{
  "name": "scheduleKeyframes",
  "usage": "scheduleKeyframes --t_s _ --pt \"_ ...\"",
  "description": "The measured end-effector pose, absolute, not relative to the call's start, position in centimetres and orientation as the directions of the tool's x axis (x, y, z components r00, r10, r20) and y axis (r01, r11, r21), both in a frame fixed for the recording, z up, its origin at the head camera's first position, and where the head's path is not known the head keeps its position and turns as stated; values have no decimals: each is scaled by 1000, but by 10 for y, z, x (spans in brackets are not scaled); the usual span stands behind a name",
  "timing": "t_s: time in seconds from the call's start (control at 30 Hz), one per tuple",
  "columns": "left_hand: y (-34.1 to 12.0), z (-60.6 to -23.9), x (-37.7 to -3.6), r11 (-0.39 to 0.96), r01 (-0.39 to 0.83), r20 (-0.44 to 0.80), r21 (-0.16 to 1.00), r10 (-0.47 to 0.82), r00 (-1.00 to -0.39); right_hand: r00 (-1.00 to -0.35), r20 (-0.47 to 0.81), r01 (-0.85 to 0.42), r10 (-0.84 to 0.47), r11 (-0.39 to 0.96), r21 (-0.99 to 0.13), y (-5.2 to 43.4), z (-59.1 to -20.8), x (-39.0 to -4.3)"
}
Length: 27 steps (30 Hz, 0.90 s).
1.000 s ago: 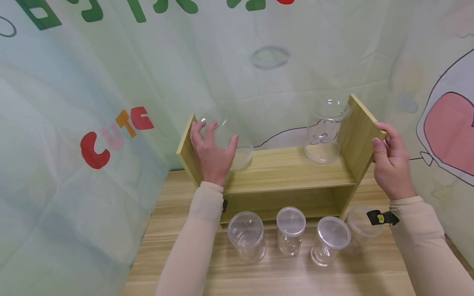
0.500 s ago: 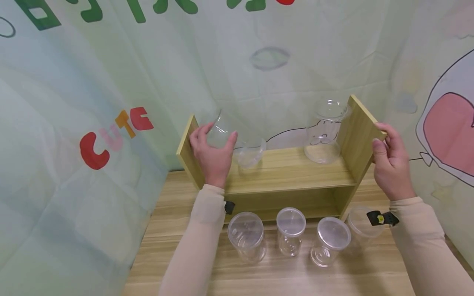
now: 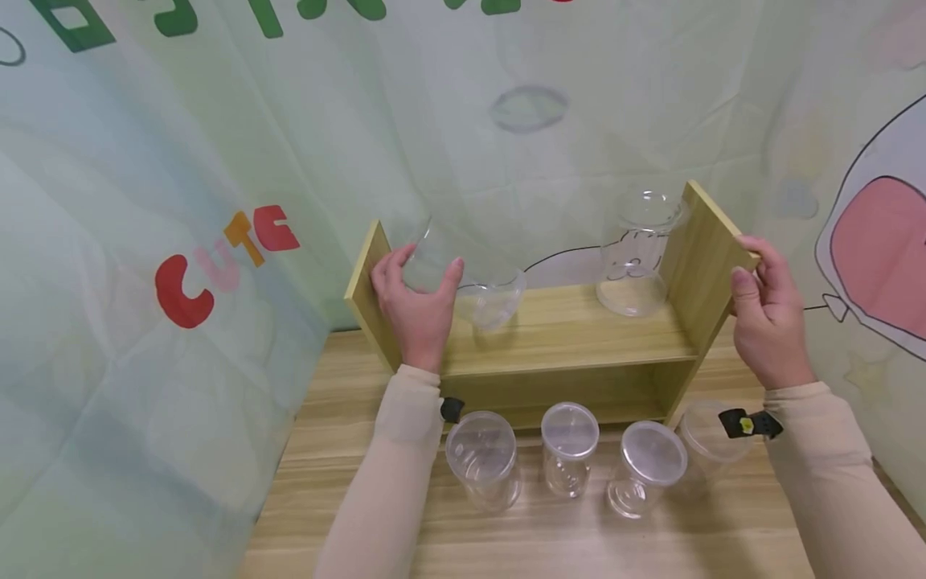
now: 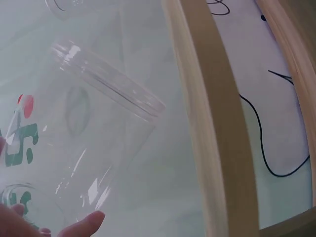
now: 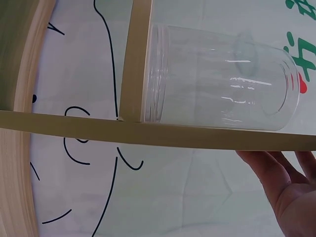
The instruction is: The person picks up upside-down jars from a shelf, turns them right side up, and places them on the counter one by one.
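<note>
Held jar: a clear plastic jar (image 3: 463,273), no lid on it, tilted with its open mouth lowest and just above the left end of the shelf's top board; whether the rim touches the board cannot be told.
Left hand: the left hand (image 3: 415,301) wraps fingers and thumb round the jar's closed end, so the mouth points away from the palm and down toward the board.
Right hand: the right hand (image 3: 767,318) grips the front top corner of the shelf's right side panel, thumb on the inner face and fingers round the outer; judged a bracing hold that keeps the light frame from shifting.
Shelf: a small wooden shelf (image 3: 571,342) standing at the back edge of the table, against the wall cloth.
Second jar: another clear jar (image 3: 637,253) stands mouth-down at the right end of the top board, close beside the right panel.
Table: a wooden table (image 3: 521,547); along the shelf's front edge stands a row of four lidded clear jars (image 3: 571,462), the rightmost partly hidden by the right sleeve.
Backdrop: printed wall cloth (image 3: 217,161) with coloured letters.
</note>
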<state>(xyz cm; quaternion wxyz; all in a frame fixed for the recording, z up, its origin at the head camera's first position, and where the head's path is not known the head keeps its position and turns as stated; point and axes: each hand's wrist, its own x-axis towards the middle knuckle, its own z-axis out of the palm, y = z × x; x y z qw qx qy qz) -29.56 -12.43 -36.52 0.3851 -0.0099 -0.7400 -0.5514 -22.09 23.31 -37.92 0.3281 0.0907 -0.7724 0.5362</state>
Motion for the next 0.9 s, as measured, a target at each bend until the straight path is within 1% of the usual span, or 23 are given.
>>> scheduleKeyframes --t_s 0.37,0.5,0.67,0.9 --pt "-123 -369 -291 258 433 504 864 -455 -734 -768 608 -498 200 409 -764 233 -383 -221" --pt "-123 -369 -288 223 398 456 890 -461 -761 -762 614 -503 207 408 -762 233 -382 -222" --pt "-121 -370 -284 143 339 365 930 -460 -809 -751 625 -511 213 413 -754 236 -380 -224" --pt "-123 -378 -278 21 283 265 959 -424 -866 -761 613 -496 210 421 -760 234 -379 -222"
